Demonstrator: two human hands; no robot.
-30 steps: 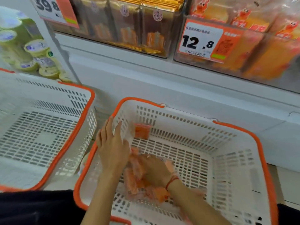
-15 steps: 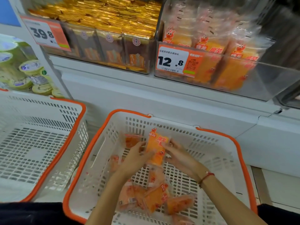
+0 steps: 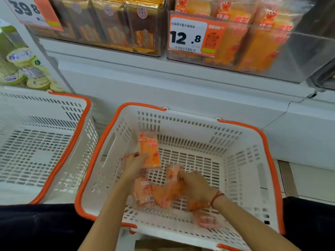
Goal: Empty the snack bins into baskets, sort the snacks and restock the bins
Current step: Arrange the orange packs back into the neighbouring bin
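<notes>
Both hands work inside the orange-rimmed white basket point(image 3: 235, 160), the landmark here. The left hand point(image 3: 135, 164) is at the basket's middle left, its fingers curled round the lower end of an orange snack packet point(image 3: 149, 150), which stands upright above the basket floor with its printed face toward the camera. The right hand point(image 3: 196, 185) is just right of that, lower down, reaching into a loose heap of orange packets point(image 3: 154, 194) on the basket floor — its fingers are curled at a blurred packet point(image 3: 174, 172), though whether they have it gripped I cannot tell. One more packet point(image 3: 206, 221) lies alone near the basket's near wall.

Left of the basket stands a second basket point(image 3: 36, 145) of the same kind, just beside it. Above and behind the basket a clear bin point(image 3: 272, 57) holds like orange packets behind a price tag point(image 3: 192, 36) reading 12.8; left of that bin is a bin of gold-and-brown packets point(image 3: 112, 28).
</notes>
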